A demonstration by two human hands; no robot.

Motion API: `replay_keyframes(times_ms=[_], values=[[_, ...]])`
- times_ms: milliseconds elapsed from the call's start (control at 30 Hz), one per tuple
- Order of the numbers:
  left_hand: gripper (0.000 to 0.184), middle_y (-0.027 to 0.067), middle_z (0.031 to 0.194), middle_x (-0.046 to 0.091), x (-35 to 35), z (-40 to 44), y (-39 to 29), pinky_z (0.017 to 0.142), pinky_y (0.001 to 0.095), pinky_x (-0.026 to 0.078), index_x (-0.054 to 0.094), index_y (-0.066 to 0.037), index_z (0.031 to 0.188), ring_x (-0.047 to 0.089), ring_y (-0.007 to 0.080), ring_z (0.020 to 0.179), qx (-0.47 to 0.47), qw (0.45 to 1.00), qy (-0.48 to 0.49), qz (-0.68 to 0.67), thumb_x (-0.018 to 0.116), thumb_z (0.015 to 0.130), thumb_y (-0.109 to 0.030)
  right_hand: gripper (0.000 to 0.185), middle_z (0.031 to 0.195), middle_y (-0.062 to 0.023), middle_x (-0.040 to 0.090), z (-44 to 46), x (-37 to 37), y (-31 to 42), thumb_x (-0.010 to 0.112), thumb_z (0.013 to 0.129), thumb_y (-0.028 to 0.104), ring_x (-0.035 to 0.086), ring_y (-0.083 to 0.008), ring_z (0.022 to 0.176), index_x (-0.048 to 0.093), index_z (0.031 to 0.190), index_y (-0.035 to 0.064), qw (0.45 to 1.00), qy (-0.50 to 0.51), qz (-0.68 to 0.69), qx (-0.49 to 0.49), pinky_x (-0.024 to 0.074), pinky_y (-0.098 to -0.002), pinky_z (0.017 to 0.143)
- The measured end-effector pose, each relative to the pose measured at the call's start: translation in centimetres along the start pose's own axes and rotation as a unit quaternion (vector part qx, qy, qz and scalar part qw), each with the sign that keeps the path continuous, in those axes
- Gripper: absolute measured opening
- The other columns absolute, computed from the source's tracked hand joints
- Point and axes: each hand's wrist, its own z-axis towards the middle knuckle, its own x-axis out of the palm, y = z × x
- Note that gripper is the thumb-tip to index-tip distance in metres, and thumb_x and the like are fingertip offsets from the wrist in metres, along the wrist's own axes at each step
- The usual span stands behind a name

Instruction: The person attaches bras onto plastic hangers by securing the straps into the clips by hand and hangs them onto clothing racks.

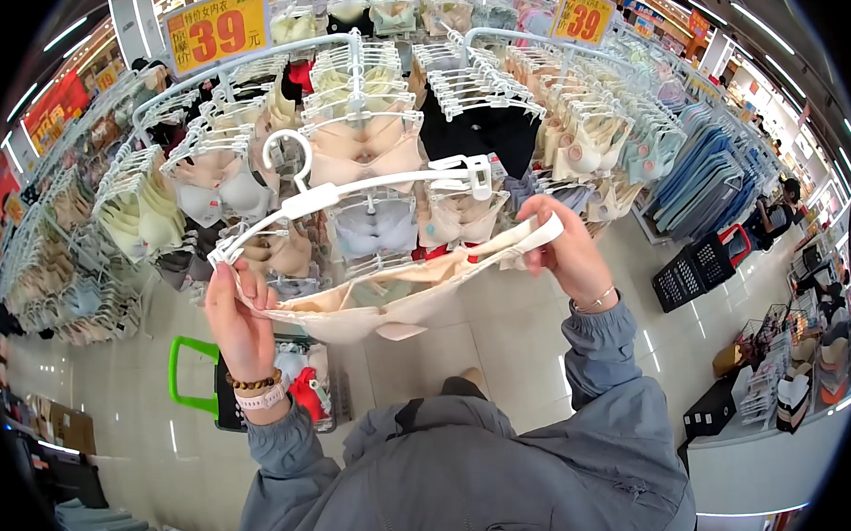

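Note:
A cream bra (pixel 389 310) is stretched between my two hands, in front of my jacket. My left hand (pixel 241 316) is closed on one end of it, beside the clip end of a white plastic hanger (pixel 365 185). The hanger tilts above the bra, its hook at the upper left. My right hand (pixel 572 257) pinches the bra's other end, where a pale band loops past the fingers. At the hanger's right, the clip (pixel 480 176) stands apart from the bra.
Racks of hanging bras, with black tops (pixel 477 135) among them, fill the space ahead under yellow price signs (pixel 216 30). A shopping basket with a green handle (pixel 176 371) stands on the floor at lower left, holding a red item (pixel 307 394). Right, a black basket (pixel 682 278) stands near a person.

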Motion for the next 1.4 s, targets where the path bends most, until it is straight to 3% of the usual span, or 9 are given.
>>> replay_keyframes(times_ms=[400, 500, 567, 633, 767, 833, 900, 1067, 1400], values=[[0.03, -0.0003, 0.067, 0.044, 0.9, -1.1, 2.4, 0.055, 0.0252, 0.034, 0.055, 0.001, 0.097, 0.04, 0.0094, 0.058, -0.019, 0.999, -0.015, 0.03, 0.046, 0.099, -0.027, 0.066, 0.119, -0.0155, 0.058, 0.5, 2.3, -7.1, 0.03, 0.095, 0.059, 0.055, -0.0286, 0.113, 0.046, 0.126, 0.0037, 0.941, 0.03, 0.317, 0.114, 0.0471, -0.0413, 0.091], [0.028, -0.0011, 0.068, 0.042, 0.8, -1.7, 3.3, 0.057, 0.0247, 0.033, 0.052, 0.0, 0.097, 0.038, 0.0084, 0.061, -0.023, 0.998, -0.013, 0.053, 0.044, 0.1, -0.026, 0.061, 0.093, -0.011, 0.062, -0.1, 3.0, -10.5, 0.033, 0.097, 0.054, 0.061, -0.0227, 0.09, 0.044, 0.129, 0.0033, 0.909, -0.019, 0.376, 0.176, 0.0491, -0.0362, 0.082], [0.028, -0.0006, 0.068, 0.044, 0.3, -1.8, 3.9, 0.057, 0.0254, 0.035, 0.053, 0.001, 0.097, 0.04, 0.0094, 0.061, -0.022, 0.997, -0.022, 0.066, 0.045, 0.1, -0.026, 0.053, 0.067, -0.0036, 0.049, -0.3, 1.3, -16.1, 0.037, 0.099, 0.046, 0.051, -0.0139, 0.062, 0.043, 0.131, 0.0034, 0.813, 0.186, 0.522, 0.178, 0.0471, -0.0321, 0.068], [0.029, -0.0004, 0.069, 0.045, -0.5, -1.7, 4.2, 0.058, 0.0259, 0.035, 0.053, 0.001, 0.098, 0.041, 0.01, 0.062, -0.015, 0.995, -0.032, 0.091, 0.046, 0.1, -0.026, 0.042, 0.063, -0.0007, 0.036, -1.3, 2.2, -17.2, 0.04, 0.1, 0.032, 0.034, -0.0101, 0.051, 0.043, 0.131, 0.004, 0.835, 0.108, 0.491, 0.224, 0.0426, -0.0297, 0.059], [0.03, 0.0013, 0.069, 0.05, -2.0, -1.9, 4.2, 0.059, 0.0251, 0.039, 0.056, 0.003, 0.099, 0.047, 0.0106, 0.063, -0.014, 0.991, -0.06, 0.122, 0.046, 0.099, -0.025, 0.037, 0.076, -0.0021, 0.051, -2.6, 1.2, -19.3, 0.038, 0.095, 0.014, 0.048, -0.0117, 0.058, 0.043, 0.131, 0.0043, 0.819, 0.031, 0.534, 0.208, 0.0478, -0.0298, 0.063], [0.029, 0.002, 0.068, 0.052, -2.8, -2.0, 4.4, 0.06, 0.0243, 0.04, 0.057, 0.003, 0.1, 0.049, 0.0107, 0.064, -0.019, 0.989, -0.068, 0.129, 0.047, 0.099, -0.025, 0.038, 0.095, -0.0061, 0.062, -2.9, 0.9, -17.8, 0.037, 0.096, 0.015, 0.06, -0.0151, 0.075, 0.042, 0.132, 0.0056, 0.763, -0.171, 0.594, 0.187, 0.0524, -0.0317, 0.072], [0.027, 0.0018, 0.069, 0.055, -3.6, -1.9, 4.8, 0.058, 0.0222, 0.042, 0.06, 0.003, 0.097, 0.051, 0.01, 0.062, 0.0, 0.99, -0.07, 0.124, 0.05, 0.098, -0.022, 0.039, 0.118, -0.0107, 0.059, -3.4, -0.6, -18.5, 0.038, 0.096, 0.018, 0.061, -0.0182, 0.095, 0.041, 0.134, 0.0074, 0.757, -0.092, 0.636, 0.119, 0.0536, -0.0331, 0.079], [0.028, 0.0024, 0.07, 0.052, -3.9, -2.3, 4.7, 0.065, 0.0268, 0.041, 0.056, 0.003, 0.099, 0.05, 0.0121, 0.067, -0.019, 0.988, -0.012, 0.151, 0.044, 0.1, -0.022, 0.043, 0.126, -0.0103, 0.05, -2.7, 3.9, -10.9, 0.041, 0.099, 0.029, 0.055, -0.0169, 0.097, 0.039, 0.136, 0.0076, 0.929, -0.124, 0.345, -0.048, 0.0512, -0.0301, 0.069], [0.028, 0.004, 0.08, 0.06, -4.9, -3.5, 3.0, 0.071, 0.0241, 0.044, 0.059, 0.002, 0.101, 0.056, 0.0112, 0.076, -0.016, 0.983, 0.075, 0.169, 0.049, 0.098, -0.024, 0.034, 0.08, -0.008, 0.061, -2.6, 7.6, -8.0, 0.047, 0.098, 0.031, 0.045, -0.0059, 0.055, 0.055, 0.107, -0.0007, 0.98, -0.082, -0.039, -0.178, 0.0323, -0.0183, 0.047]])
